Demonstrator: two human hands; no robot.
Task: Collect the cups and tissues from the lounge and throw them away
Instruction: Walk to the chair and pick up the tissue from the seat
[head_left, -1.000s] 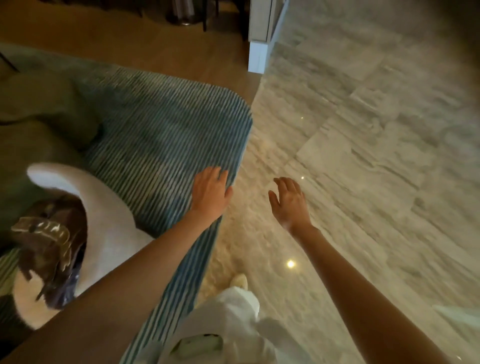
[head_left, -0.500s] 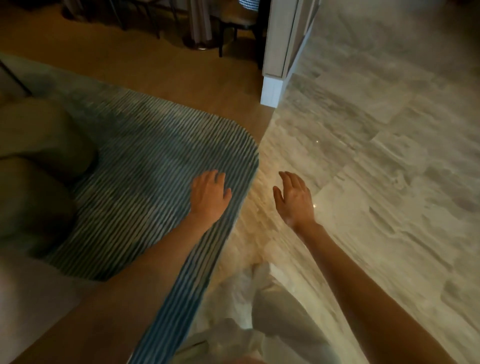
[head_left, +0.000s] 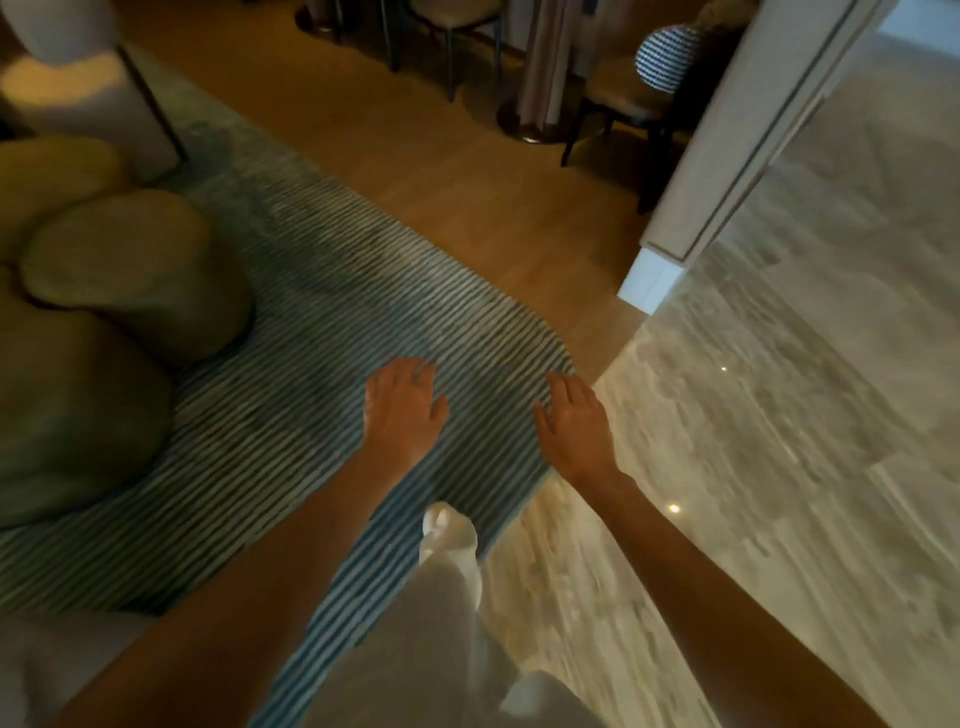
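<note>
Under our left hand (head_left: 402, 415) we see a ribbed, matt woven rug (head_left: 322, 332). Right of our right hand (head_left: 576, 428), glossy veined stone tiles (head_left: 779, 415) reflect lamp points. Beyond both hands lies smooth, matt wood flooring (head_left: 467, 171); far left, soft matt cloth cushions (head_left: 130, 265).

- My left hand (head_left: 402, 415) and right hand (head_left: 574, 426) are hovering empty over open striped rug (head_left: 322, 332).
- Green cushions (head_left: 104, 312) are crowding my left.
- A white pillar (head_left: 727, 156) is blocking far right.
</note>
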